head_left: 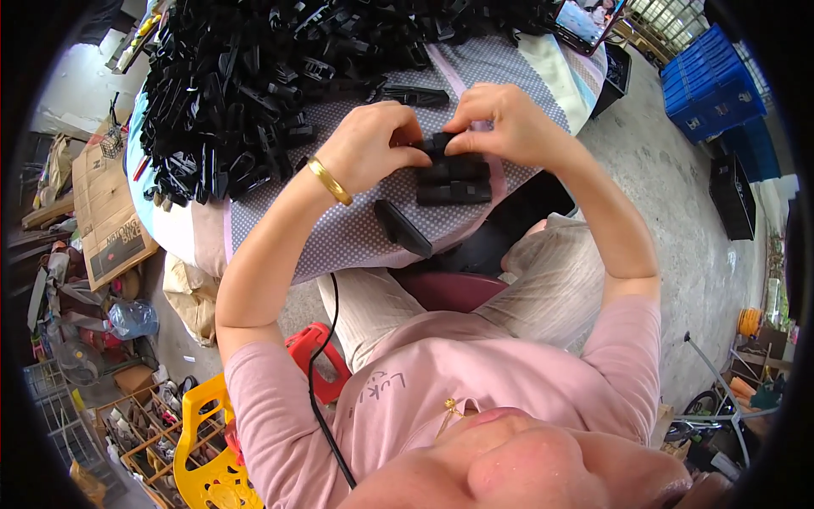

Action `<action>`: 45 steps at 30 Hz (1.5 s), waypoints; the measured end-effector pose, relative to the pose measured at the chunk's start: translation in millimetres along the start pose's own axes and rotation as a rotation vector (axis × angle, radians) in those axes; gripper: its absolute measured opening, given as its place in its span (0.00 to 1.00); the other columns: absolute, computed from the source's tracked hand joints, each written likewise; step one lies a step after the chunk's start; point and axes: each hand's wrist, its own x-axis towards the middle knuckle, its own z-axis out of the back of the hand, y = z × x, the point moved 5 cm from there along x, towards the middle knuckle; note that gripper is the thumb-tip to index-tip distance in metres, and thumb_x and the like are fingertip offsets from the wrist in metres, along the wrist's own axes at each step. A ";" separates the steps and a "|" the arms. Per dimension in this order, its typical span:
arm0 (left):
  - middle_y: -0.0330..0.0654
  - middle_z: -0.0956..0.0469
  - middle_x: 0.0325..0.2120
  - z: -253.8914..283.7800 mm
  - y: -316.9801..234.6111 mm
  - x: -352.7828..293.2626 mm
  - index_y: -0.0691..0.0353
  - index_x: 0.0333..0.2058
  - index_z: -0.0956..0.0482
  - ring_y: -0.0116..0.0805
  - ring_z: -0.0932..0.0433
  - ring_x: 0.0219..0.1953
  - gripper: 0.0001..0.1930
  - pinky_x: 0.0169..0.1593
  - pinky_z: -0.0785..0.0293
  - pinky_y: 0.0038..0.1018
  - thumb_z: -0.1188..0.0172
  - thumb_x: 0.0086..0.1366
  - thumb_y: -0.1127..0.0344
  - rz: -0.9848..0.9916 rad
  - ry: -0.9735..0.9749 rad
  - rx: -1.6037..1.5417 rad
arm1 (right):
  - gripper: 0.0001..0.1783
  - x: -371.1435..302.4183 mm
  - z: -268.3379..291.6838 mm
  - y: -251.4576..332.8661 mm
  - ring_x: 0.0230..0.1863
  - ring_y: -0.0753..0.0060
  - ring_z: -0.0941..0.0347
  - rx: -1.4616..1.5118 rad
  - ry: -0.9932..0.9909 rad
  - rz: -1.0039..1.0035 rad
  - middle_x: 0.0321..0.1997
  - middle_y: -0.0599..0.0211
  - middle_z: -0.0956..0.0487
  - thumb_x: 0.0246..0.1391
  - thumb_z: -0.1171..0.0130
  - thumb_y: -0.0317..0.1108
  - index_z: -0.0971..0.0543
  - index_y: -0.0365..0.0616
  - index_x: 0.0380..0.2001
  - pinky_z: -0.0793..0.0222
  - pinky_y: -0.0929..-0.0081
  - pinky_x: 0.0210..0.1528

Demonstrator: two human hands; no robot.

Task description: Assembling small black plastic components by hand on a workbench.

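Observation:
My left hand point(373, 144), with a gold bangle on its wrist, and my right hand point(504, 123) meet over a small black plastic part point(438, 142) and pinch it between their fingertips. Just below the hands lie two rows of joined black parts point(454, 181) on the dotted cloth point(356, 233) of the table. One loose black piece point(403, 227) rests near the table's front edge.
A big heap of black plastic parts point(254, 85) covers the table's left and far side. A phone point(585, 21) stands at the far right. Blue crates point(712, 85) sit on the floor to the right; cardboard point(106, 204), a yellow chair point(208, 458) and clutter lie left.

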 end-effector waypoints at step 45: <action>0.44 0.25 0.27 -6.3 -5.0 -7.5 0.62 0.31 0.18 0.44 0.25 0.34 0.09 0.39 0.28 0.33 0.35 0.51 0.65 -0.138 -0.369 0.178 | 0.14 -0.9 -11.6 -19.8 0.24 0.84 0.26 0.721 -0.037 -0.551 0.26 0.72 0.21 0.52 0.39 0.29 0.20 0.40 0.44 0.29 0.86 0.28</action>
